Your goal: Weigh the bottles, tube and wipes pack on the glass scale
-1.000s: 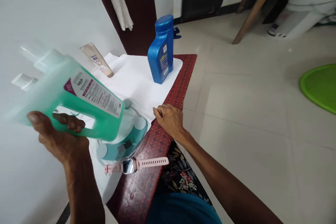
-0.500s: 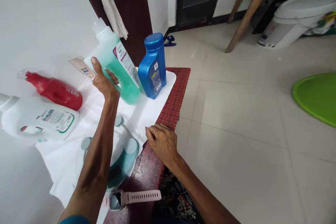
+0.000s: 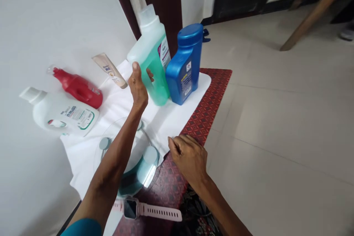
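Observation:
My left hand is closed round the handle of a large translucent bottle of green liquid, thumb up and most fingers hidden behind the handle. The bottle leans slightly left, its base at the white cloth; whether it bears on the cloth I cannot tell. Close on its right, a blue bottle stands upright and partly covers it. A beige tube rests left of my thumb. My right hand lies loosely curled on the table's edge, with nothing visible in it.
A white detergent bottle and a red bottle are by the wall on the left. A round glass scale, seemingly upside down, is under my left forearm. A pink-strapped watch lies at the front. White cloth covers part of the red-patterned table.
My view has swung left, so everything sits further right. The green-liquid bottle has come more upright and nearer the blue bottle, away from the tube. My right hand stays at the table's edge.

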The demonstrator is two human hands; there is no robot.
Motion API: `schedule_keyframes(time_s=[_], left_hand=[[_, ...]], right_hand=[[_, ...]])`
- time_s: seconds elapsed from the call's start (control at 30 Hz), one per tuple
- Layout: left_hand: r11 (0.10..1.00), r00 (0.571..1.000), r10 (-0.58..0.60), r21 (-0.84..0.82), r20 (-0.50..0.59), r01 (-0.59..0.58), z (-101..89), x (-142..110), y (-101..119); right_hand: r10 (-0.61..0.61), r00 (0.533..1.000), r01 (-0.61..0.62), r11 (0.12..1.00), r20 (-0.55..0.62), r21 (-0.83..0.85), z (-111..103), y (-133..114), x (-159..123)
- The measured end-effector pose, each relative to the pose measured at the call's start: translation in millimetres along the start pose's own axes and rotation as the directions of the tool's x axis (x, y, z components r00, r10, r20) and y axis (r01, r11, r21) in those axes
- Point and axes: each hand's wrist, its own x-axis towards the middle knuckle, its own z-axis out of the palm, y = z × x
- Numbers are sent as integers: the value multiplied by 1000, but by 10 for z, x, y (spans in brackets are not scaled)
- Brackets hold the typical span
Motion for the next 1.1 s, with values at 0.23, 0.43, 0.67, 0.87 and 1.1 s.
schedule_keyframes(time_s=[0.23,0.43,0.67,0.87,1.1], left_hand=[[937,915,87,344,-393,59,-1054,580,-429],[829,942,-83,502,-325,246,-1150,1288,-838],[886,932,-188,355,-311,297,-1061,1698,-1295],[917,942,-77,348,-325,195,-1284,1383,-1021],[976,996,91,197,14,-92,-1905,121,51]], right_hand=[[-39,999,39,999,-13,-18,23,17,-2],[-52,999,52,997,5,-57,7,22,7],[-30,1000,30,998,1,-62,8,9,26],[-2,1000,2,999,15,-36,7,16,28],[54,998,-54,998,37,20,26,26,8]])
